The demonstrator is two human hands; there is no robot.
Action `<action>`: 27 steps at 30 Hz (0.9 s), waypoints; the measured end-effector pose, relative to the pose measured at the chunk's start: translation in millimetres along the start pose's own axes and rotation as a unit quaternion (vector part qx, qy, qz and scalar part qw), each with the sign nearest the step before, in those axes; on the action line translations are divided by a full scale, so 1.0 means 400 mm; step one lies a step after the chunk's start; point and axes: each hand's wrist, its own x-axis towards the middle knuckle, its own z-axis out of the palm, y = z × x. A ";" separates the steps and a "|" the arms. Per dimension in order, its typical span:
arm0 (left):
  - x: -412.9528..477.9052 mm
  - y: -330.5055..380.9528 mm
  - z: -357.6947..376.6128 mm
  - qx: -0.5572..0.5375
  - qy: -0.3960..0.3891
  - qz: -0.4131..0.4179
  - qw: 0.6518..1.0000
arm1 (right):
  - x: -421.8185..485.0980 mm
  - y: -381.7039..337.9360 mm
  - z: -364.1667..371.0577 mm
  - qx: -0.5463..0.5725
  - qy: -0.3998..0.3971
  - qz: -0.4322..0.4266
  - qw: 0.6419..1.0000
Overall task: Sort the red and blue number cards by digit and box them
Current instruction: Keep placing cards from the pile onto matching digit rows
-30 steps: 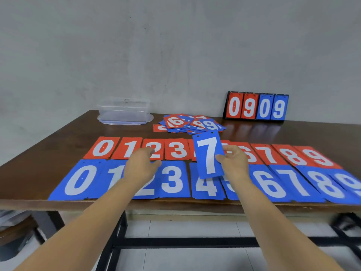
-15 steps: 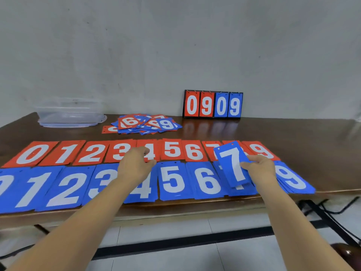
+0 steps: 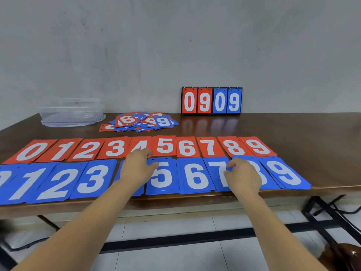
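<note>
- Tabletop (image 3: 293, 145): red row (image 3: 166, 145) 0–9 behind blue row (image 3: 93, 178) 0–9.
- Right hand (image 3: 243, 178): fingers curled, pinching blue 7 (image 3: 215, 171), flat in its row.
- Left hand (image 3: 136, 170): fingers loosely curled, holding nothing, resting between blue 3 and 5.
- Pile (image 3: 142, 122), box (image 3: 71, 114): far left.

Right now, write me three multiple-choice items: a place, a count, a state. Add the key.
1. The clear box stands: A) at the back left of the table; B) beside the blue 9; C) on the floor.
2. Digits on the scoreboard: A) two; B) four; C) six.
3. The top blue 7 card is: A) held upright; B) flat in its row; C) boxed.
Key: 1A, it sits near the far left edge; 2B, it reads 0909; 3B, it lies flat under the right hand.
</note>
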 end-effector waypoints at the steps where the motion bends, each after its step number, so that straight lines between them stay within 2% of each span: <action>1: -0.004 0.001 0.001 0.004 0.000 0.003 1.000 | -0.001 0.000 0.004 0.035 -0.008 -0.019 0.999; 4: -0.013 0.001 0.001 0.011 0.001 0.016 1.000 | -0.002 -0.017 0.018 0.114 -0.038 -0.085 0.989; 10: 0.008 -0.024 -0.015 0.037 -0.013 0.014 0.999 | 0.021 -0.112 0.034 0.135 -0.077 -0.150 0.976; 27: 0.391 -0.232 -0.089 0.079 -0.044 0.011 0.996 | 0.256 -0.475 0.248 0.027 -0.151 -0.166 0.974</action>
